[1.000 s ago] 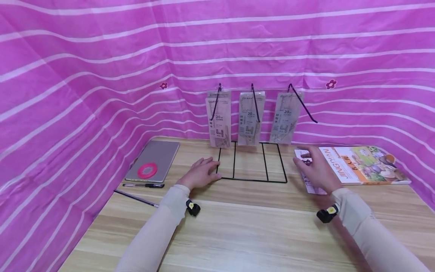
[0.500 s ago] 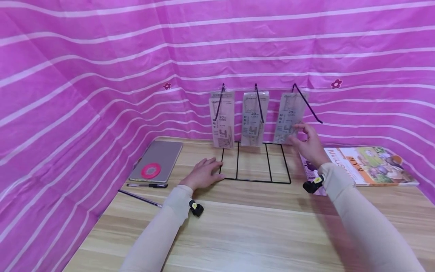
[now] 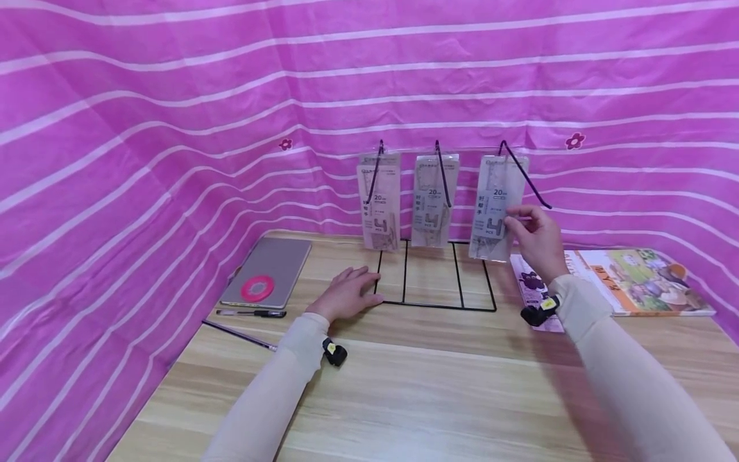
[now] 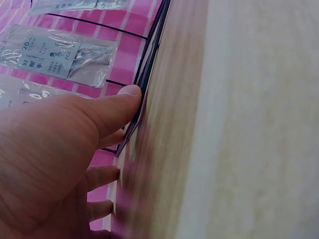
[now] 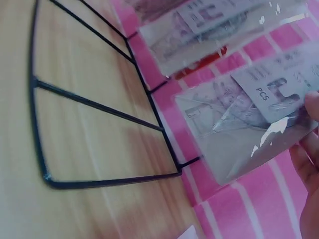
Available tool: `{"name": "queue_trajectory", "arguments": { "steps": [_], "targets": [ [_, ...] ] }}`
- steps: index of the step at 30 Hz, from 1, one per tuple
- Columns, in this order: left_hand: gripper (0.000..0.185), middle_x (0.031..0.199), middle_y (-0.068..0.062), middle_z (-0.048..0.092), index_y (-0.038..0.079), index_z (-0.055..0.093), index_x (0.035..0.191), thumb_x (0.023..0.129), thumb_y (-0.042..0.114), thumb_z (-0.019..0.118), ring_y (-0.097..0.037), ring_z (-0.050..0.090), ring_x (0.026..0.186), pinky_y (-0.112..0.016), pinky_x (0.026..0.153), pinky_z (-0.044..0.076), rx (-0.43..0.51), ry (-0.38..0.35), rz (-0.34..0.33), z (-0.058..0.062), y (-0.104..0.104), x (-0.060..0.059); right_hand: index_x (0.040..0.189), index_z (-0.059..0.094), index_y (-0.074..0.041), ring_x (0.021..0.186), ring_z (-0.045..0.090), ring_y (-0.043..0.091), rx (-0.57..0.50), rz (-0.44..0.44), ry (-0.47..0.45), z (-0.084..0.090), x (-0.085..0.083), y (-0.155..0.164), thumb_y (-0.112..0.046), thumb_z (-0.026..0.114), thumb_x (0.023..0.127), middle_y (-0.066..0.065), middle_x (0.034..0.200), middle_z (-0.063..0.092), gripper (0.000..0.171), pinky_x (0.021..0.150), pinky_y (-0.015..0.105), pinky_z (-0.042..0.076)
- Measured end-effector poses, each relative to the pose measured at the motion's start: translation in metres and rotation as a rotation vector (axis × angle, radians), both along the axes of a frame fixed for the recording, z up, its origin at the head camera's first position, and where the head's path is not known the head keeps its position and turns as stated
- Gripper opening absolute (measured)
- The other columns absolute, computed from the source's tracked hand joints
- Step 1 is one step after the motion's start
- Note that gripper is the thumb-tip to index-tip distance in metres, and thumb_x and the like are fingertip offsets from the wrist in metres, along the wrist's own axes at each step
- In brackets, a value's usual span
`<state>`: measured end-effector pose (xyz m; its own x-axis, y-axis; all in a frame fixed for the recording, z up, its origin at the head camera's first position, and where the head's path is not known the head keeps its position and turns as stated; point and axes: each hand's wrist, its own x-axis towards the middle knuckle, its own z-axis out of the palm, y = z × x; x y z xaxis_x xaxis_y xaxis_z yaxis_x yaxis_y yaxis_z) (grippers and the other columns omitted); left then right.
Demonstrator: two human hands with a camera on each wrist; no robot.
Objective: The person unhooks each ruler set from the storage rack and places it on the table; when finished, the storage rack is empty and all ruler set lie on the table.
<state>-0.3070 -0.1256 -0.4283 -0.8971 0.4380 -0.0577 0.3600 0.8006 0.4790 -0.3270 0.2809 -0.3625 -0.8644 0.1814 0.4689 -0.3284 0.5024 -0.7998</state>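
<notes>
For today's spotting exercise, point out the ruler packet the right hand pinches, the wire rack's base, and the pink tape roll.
ruler packet (image 3: 492, 212), head view, printed label in its middle.
wire rack's base (image 3: 437, 306), head view, front wire.
pink tape roll (image 3: 257, 288), head view, ring's rim.

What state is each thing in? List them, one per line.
Right hand: pinching the right packet.
Right packet: hanging on its hook, held.
Middle packet: hanging, untouched.
Left packet: hanging, untouched.
Left hand: flat, fingers on the wire rack base.
Notebook: closed.
Pen: lying flat.
</notes>
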Motion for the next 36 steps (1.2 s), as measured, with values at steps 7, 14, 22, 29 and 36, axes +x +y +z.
{"name": "queue_trajectory", "arguments": {
  "steps": [7, 14, 22, 29, 36],
  "targets": [
    [0.067, 0.175, -0.013, 0.026, 0.022, 0.046, 0.160, 0.102, 0.052, 0.064, -0.046, 0.015, 0.162, -0.060, 0.134, 0.009, 0.004, 0.001, -0.009, 0.003, 0.003, 0.000, 0.140, 0.067, -0.013, 0.081, 0.064, -0.007, 0.057, -0.003, 0.059, 0.011, 0.030, 0.007, -0.012, 0.069, 0.102, -0.016, 0.103, 0.071, 0.037, 0.069, 0.010, 0.055],
    [0.066, 0.174, -0.013, 0.027, 0.022, 0.047, 0.160, 0.102, 0.051, 0.064, -0.047, 0.016, 0.161, -0.060, 0.133, 0.009, -0.002, 0.001, -0.008, 0.004, 0.005, 0.000, 0.150, 0.060, -0.024, 0.092, 0.063, -0.012, 0.153, -0.002, 0.009, 0.017, 0.069, 0.020, -0.020, 0.065, 0.106, -0.014, 0.118, 0.070, 0.044, 0.070, 0.009, 0.054],
    [0.067, 0.175, -0.012, 0.026, 0.023, 0.047, 0.160, 0.102, 0.052, 0.064, -0.045, 0.015, 0.162, -0.060, 0.133, 0.010, -0.005, -0.002, -0.003, 0.002, 0.003, -0.001, 0.147, 0.063, -0.017, 0.087, 0.063, -0.012, 0.193, 0.003, 0.034, 0.010, 0.117, 0.033, -0.012, 0.068, 0.103, -0.036, 0.108, 0.062, 0.044, 0.068, 0.007, 0.052],
    [0.067, 0.174, -0.013, 0.027, 0.022, 0.047, 0.159, 0.102, 0.052, 0.064, -0.047, 0.017, 0.161, -0.060, 0.133, 0.010, -0.001, 0.013, -0.006, -0.001, -0.001, 0.000, 0.146, 0.063, -0.015, 0.090, 0.064, -0.010, 0.210, 0.003, 0.049, 0.009, 0.146, 0.036, -0.010, 0.067, 0.103, -0.036, 0.116, 0.062, 0.044, 0.072, 0.005, 0.051],
    [0.067, 0.174, -0.013, 0.027, 0.022, 0.047, 0.159, 0.102, 0.052, 0.064, -0.047, 0.017, 0.161, -0.059, 0.134, 0.010, -0.009, 0.016, -0.005, -0.001, -0.001, 0.001, 0.142, 0.066, -0.006, 0.084, 0.067, -0.011, 0.170, 0.027, 0.085, 0.011, 0.170, 0.040, 0.003, 0.069, 0.098, -0.031, 0.103, 0.071, 0.044, 0.072, 0.005, 0.053]
  ]
}}
